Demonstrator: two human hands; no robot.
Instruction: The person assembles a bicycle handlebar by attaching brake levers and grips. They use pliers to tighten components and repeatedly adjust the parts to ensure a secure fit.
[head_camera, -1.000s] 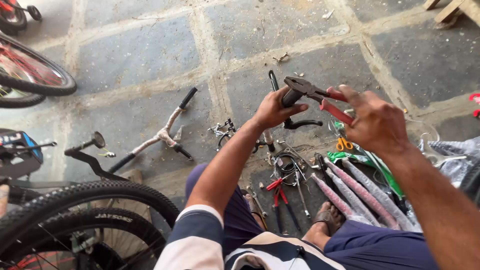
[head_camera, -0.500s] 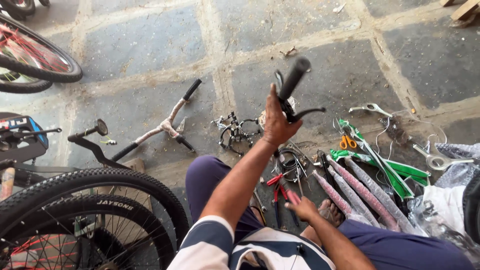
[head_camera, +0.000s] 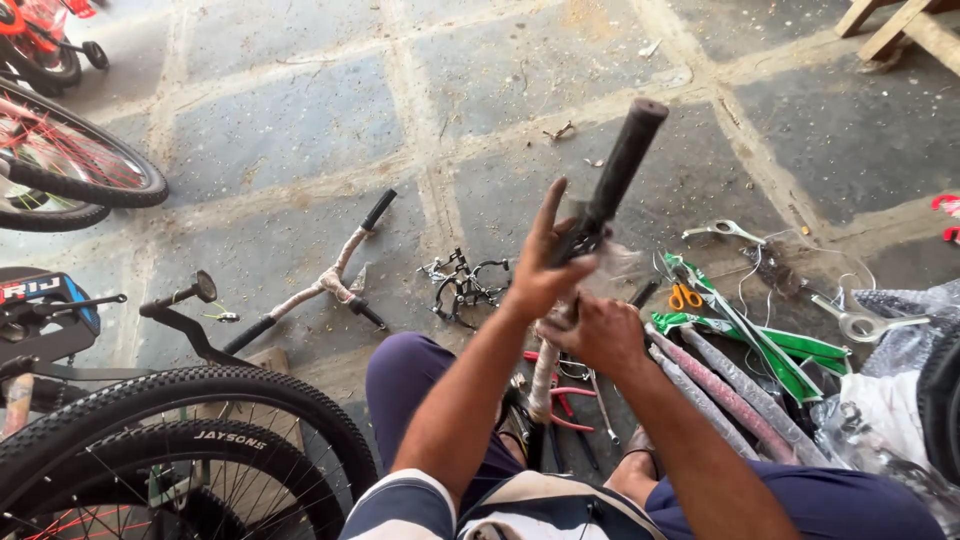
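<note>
Holding a wrapped handlebar (head_camera: 600, 215) upright between our knees, we have both hands on it. Our left hand (head_camera: 540, 265) sits against the bar just below the black rubber grip (head_camera: 625, 155), thumb and lower fingers pressed to the bar, while the first two fingers (head_camera: 552, 205) stick up straight and loose beside the grip. Our right hand (head_camera: 598, 335) is directly under the left fingers, closed in a fist round the stem of the bar where the pale wrapping (head_camera: 545, 375) runs down; the two hands nearly touch.

Beyond the left fingertips, on the stone floor (head_camera: 300, 130), lies a brake caliper set (head_camera: 462, 285), and farther left of that a second handlebar (head_camera: 325, 280) in pale wrap with black ends. Just below the right fist, on the ground, red-handled pliers (head_camera: 562, 395). Right of the right knuckles: orange-handled scissors (head_camera: 684, 297), green fender strips (head_camera: 750, 335), wrapped tubes (head_camera: 715, 390) and, farther out, flat spanners (head_camera: 860, 322)

Well left of both hands, near our left knee, a black knobbly tyre (head_camera: 190, 420) on a wheel; a red-spoked wheel (head_camera: 80, 160) lies far beyond it
</note>
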